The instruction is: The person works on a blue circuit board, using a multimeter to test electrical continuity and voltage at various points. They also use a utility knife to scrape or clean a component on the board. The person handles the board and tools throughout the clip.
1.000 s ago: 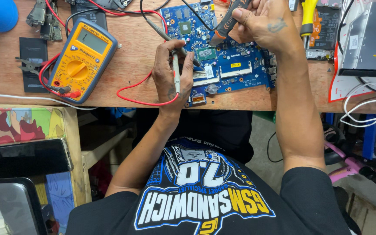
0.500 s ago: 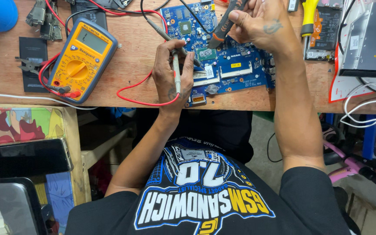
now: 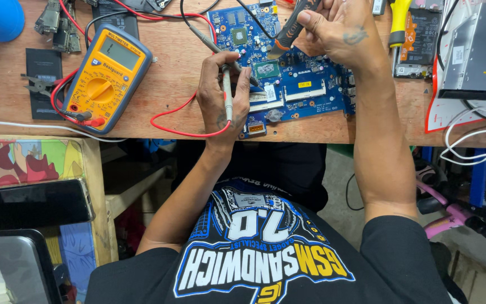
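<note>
Two hands work over a blue circuit board (image 3: 288,84) lying near the front edge of our wooden bench (image 3: 164,90), right of its middle. Our left hand (image 3: 220,95) pinches a thin grey probe (image 3: 227,93), fingers (image 3: 242,84) pressed together around its shaft, tip touching the board's left part. Our right hand (image 3: 341,31) grips a dark-and-orange handled tool (image 3: 289,31), fingers closed on it, tip just above the board's chips. We judge steady, light contact matters, wrists braced. An orange multimeter (image 3: 105,76) sits toward the bench's left.
</note>
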